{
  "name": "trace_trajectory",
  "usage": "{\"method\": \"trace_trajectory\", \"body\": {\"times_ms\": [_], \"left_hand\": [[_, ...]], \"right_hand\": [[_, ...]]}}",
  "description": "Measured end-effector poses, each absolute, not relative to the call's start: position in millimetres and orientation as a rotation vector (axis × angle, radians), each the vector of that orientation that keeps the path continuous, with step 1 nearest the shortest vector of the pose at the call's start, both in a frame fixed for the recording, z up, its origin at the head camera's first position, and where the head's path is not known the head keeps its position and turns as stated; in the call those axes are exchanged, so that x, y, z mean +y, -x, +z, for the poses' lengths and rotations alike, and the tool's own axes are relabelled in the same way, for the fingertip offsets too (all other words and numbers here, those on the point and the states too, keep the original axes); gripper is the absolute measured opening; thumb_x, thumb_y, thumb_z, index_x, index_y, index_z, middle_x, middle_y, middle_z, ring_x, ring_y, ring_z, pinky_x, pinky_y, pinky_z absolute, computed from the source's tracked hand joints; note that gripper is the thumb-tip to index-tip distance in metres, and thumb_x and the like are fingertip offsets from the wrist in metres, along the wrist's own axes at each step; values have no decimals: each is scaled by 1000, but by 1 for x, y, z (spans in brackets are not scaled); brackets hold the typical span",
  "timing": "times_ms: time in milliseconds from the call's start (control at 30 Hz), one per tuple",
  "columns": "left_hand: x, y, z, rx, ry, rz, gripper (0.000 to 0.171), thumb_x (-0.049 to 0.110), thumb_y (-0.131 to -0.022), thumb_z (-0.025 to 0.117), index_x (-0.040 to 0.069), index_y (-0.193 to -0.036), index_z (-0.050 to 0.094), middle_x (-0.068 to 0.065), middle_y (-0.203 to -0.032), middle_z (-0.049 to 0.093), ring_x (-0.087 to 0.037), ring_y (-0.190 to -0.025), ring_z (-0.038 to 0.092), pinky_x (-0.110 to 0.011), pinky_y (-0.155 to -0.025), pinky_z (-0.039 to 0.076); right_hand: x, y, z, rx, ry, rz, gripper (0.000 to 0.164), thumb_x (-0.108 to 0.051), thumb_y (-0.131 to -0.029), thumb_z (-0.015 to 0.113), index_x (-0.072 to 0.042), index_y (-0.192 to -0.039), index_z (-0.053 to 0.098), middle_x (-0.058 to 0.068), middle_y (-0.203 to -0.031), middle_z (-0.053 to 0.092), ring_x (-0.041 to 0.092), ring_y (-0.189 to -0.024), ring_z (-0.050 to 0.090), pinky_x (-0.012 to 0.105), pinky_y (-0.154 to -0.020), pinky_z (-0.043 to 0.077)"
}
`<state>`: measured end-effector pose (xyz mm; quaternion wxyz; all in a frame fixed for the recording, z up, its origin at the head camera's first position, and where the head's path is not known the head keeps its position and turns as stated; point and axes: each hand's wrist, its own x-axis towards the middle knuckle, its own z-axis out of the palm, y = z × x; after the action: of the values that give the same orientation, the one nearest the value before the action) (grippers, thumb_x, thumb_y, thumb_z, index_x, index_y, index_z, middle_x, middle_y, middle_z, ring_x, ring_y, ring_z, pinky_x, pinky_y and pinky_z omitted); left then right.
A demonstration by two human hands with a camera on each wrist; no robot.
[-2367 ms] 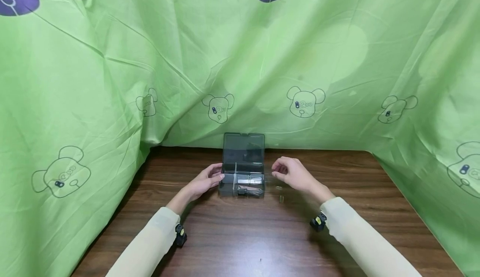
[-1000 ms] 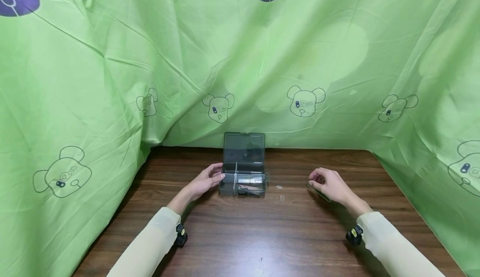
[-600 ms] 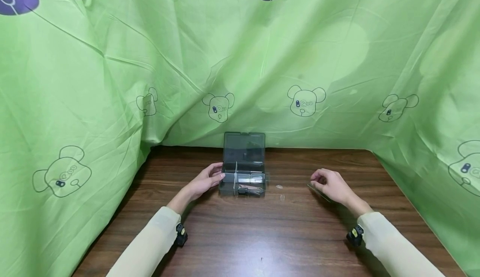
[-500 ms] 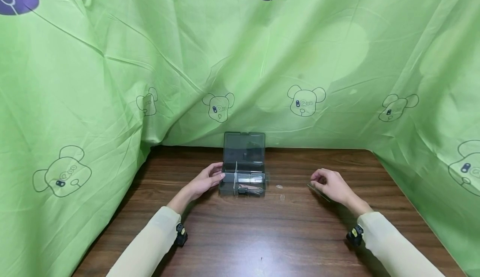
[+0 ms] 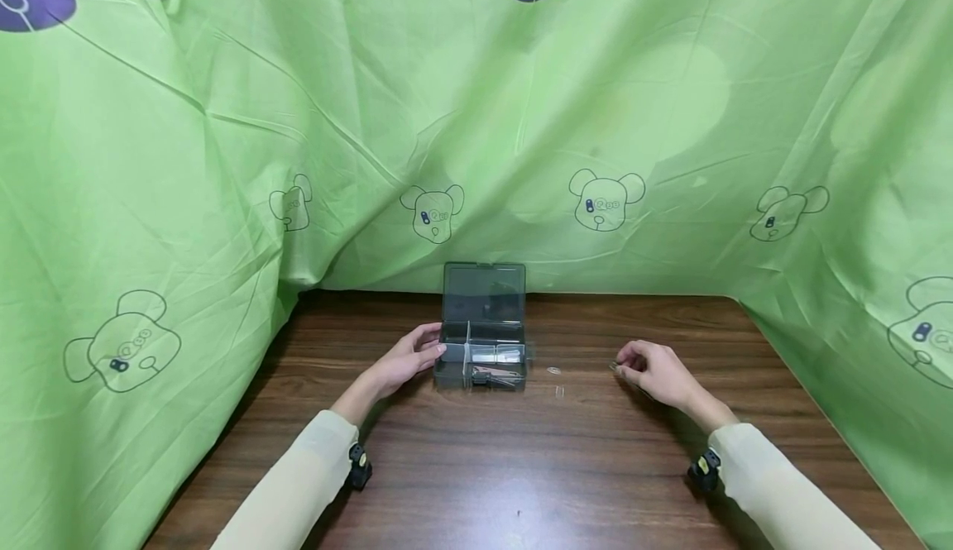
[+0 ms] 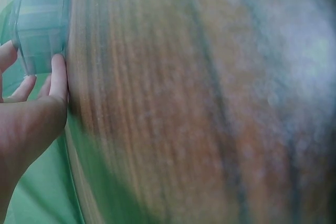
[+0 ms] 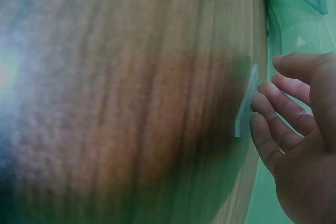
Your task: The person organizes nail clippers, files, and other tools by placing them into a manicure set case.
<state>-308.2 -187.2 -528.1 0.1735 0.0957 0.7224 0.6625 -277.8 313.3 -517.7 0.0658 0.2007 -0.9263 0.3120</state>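
A person's left hand (image 5: 402,361) rests fingertips against the left wall of a small smoky-grey translucent plastic organiser box (image 5: 482,365), its flat rectangular lid (image 5: 484,292) standing upright at the back, on a dark, wood-grain table (image 5: 521,467). The fingers lie nearly straight, touching rather than gripping the box. Pale dividers split the box into compartments; the near-right ones hold small metal pieces, too small to identify. Well to the right, the right hand (image 5: 655,372) curls its fingers around a thin, flat strip of clear plastic (image 7: 245,100), whose lower edge meets the tabletop. Between the box and that hand, two tiny clear bits (image 5: 555,371) lie loose on the wood. A wrinkled green fabric sheet (image 5: 223,120) printed with outline bears hangs behind and to both sides.
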Motion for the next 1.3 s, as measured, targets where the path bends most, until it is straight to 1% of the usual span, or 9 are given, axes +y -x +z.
{"method": "trace_trajectory", "body": {"times_ms": [167,267,433,633,767,1000,1167,1300], "left_hand": [[-187,309,-528,2055,-253,1879,63,17,-109,63,9,-164,33,-22,-162,39,-34,-148,43,-48,-121,41],[-187,309,-528,2060,-264,1873,63,17,-109,63,7,-164,32,-24,-162,39,-35,-148,43,-49,-121,41],[-187,309,-529,2055,-279,1868,64,16,-110,61,6,-164,30,-26,-163,36,-37,-149,41,-50,-122,40],[-187,308,-528,2059,-275,1861,65,16,-109,62,6,-165,29,-26,-163,36,-37,-149,41,-49,-122,40],[-187,308,-527,2059,-263,1867,64,16,-109,62,6,-164,30,-26,-163,36,-37,-150,40,-48,-121,41],[-186,306,-525,2038,-273,1882,64,14,-110,61,5,-165,29,-26,-164,36,-37,-150,39,-51,-123,38],[-186,305,-525,2046,-268,1871,65,14,-110,61,6,-165,29,-26,-164,35,-39,-152,36,-51,-123,38],[-186,305,-524,2047,-268,1870,64,14,-110,61,6,-165,29,-27,-165,34,-39,-154,34,-51,-123,38]], "right_hand": [[313,278,-520,-2787,-608,972,15,-4,-88,84,-4,-98,73,-5,-82,68,9,-74,63,24,-65,54],[313,278,-520,-2795,-607,971,16,-4,-88,84,-3,-99,73,-4,-83,68,9,-75,63,24,-66,54],[314,277,-519,-2851,-584,933,15,-2,-89,83,-4,-101,73,-2,-87,67,12,-78,62,26,-68,53],[315,277,-519,-2895,-560,908,11,-1,-91,80,-6,-98,73,0,-90,65,14,-81,60,26,-68,52],[315,277,-519,-2895,-552,912,12,1,-90,79,-6,-96,72,0,-90,64,13,-81,59,26,-68,51],[313,276,-519,-2903,-542,939,15,2,-87,78,-6,-94,68,0,-87,64,13,-79,58,25,-68,49],[312,275,-516,-2940,-508,996,16,4,-87,77,-6,-93,65,-1,-83,65,13,-77,58,24,-66,47],[311,276,-515,-2942,-516,1025,15,4,-88,75,-6,-95,66,0,-82,64,12,-75,58,24,-63,47]]}}
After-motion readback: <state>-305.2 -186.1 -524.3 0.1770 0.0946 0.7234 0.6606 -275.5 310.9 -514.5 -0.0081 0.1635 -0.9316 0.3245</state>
